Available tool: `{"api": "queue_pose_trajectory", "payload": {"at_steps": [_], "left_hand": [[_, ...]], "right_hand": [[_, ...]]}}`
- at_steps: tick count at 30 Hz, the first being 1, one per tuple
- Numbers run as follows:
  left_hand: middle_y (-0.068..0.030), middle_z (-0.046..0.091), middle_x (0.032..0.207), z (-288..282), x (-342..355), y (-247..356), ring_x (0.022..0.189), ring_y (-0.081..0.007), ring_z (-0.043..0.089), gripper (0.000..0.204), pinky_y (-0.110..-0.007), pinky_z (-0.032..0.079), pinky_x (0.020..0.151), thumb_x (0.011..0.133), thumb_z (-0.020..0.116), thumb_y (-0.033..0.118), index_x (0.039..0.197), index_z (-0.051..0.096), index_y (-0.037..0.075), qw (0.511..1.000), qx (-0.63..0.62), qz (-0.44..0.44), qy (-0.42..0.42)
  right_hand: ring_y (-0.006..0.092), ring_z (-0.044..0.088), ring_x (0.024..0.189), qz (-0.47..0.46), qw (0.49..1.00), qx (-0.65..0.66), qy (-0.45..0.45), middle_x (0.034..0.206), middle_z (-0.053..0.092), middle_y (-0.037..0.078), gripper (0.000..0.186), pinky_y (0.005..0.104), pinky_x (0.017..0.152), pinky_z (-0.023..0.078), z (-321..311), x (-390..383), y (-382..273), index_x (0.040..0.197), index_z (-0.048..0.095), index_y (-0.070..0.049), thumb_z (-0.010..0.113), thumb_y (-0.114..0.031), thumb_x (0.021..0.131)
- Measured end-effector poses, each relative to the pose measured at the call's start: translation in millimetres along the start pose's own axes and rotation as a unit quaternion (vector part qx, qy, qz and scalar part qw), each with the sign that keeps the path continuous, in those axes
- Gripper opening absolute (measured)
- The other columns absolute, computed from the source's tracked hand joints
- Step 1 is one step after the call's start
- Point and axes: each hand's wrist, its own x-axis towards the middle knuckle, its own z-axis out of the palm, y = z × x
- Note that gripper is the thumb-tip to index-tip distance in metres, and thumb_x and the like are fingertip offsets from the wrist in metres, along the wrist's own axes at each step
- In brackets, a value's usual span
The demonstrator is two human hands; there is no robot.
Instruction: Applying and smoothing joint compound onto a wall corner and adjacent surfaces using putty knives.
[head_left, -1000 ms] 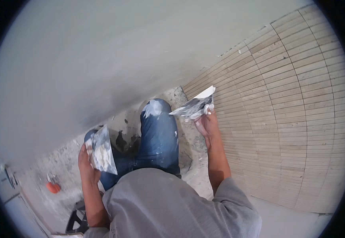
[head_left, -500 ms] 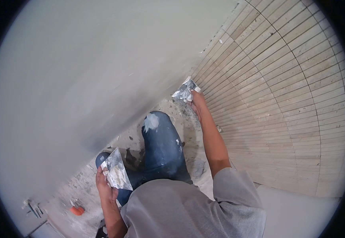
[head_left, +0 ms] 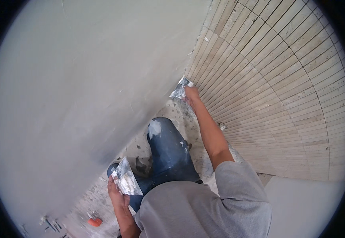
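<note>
My right hand [head_left: 192,94] grips a wide putty knife [head_left: 178,91], its metal blade smeared with white and grey filler. That blade lies at the foot of the smooth grey plastered wall [head_left: 81,79], beside the corner with the slatted wall; whether its edge touches is hard to tell. Lower down, my left hand [head_left: 117,194] is closed around a second broad putty knife [head_left: 129,179]. Pale filler coats the face of this blade, which is held above my leg. The handles of both knives are mostly hidden by my fingers.
Narrow beige strips cover the slatted wall [head_left: 275,95] on the right. My bent knee [head_left: 162,137], in filler-stained jeans, is close to the plastered wall. Spatters and debris mark the floor [head_left: 196,119]. An orange object [head_left: 94,222] and several small tools [head_left: 51,225] lie at lower left.
The view has turned slightly. My right hand's blade has tilted and looks narrower, still by the corner. The left hand and its knife appear farther right and lower in the picture.
</note>
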Motion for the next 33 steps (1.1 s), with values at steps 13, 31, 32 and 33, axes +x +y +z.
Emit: {"api": "queue_pose_trajectory", "payload": {"at_steps": [13, 31, 32, 33], "left_hand": [[-0.0112, 0.067, 0.115, 0, -4, 3, 0.100, -0.0222, 0.069, 0.036, -0.035, 0.058, 0.086, 0.098, 0.046, 0.020, 0.127, 0.054, 0.000, 0.999, -0.003, 0.014, -0.034], [-0.0115, 0.066, 0.117, -12, -6, 3, 0.102, -0.0231, 0.069, 0.039, -0.036, 0.058, 0.087, 0.099, 0.045, 0.022, 0.131, 0.052, 0.001, 1.000, -0.009, 0.012, -0.021], [-0.0115, 0.066, 0.117, -8, -2, 2, 0.102, -0.0231, 0.069, 0.039, -0.036, 0.058, 0.087, 0.099, 0.045, 0.022, 0.131, 0.052, 0.001, 0.999, -0.009, 0.008, -0.030], [-0.0117, 0.066, 0.117, -10, -3, 3, 0.102, -0.0232, 0.069, 0.039, -0.036, 0.058, 0.087, 0.098, 0.045, 0.022, 0.130, 0.052, 0.001, 1.000, -0.006, 0.012, -0.026]], "right_hand": [[0.0295, 0.069, 0.075, -0.094, 0.988, -0.121, 0.003, 0.094, 0.066, 0.018, 0.025, 0.0401, 0.057, 0.062, 29, 12, -43, 0.105, 0.062, 0.011, 0.053, -0.003, 0.086], [0.0232, 0.063, 0.068, -0.022, 0.997, -0.075, -0.024, 0.086, 0.064, 0.014, 0.022, 0.0406, 0.057, 0.058, -20, -27, -2, 0.100, 0.063, 0.006, 0.053, -0.011, 0.091], [0.0242, 0.066, 0.072, -0.021, 0.996, -0.077, -0.024, 0.090, 0.066, 0.014, 0.022, 0.0399, 0.058, 0.059, -30, -4, 5, 0.104, 0.062, 0.006, 0.052, -0.011, 0.094], [0.0251, 0.069, 0.075, -0.013, 0.996, -0.081, -0.038, 0.094, 0.067, 0.015, 0.023, 0.0392, 0.060, 0.061, -21, -3, 5, 0.108, 0.061, 0.005, 0.051, -0.011, 0.097]]}}
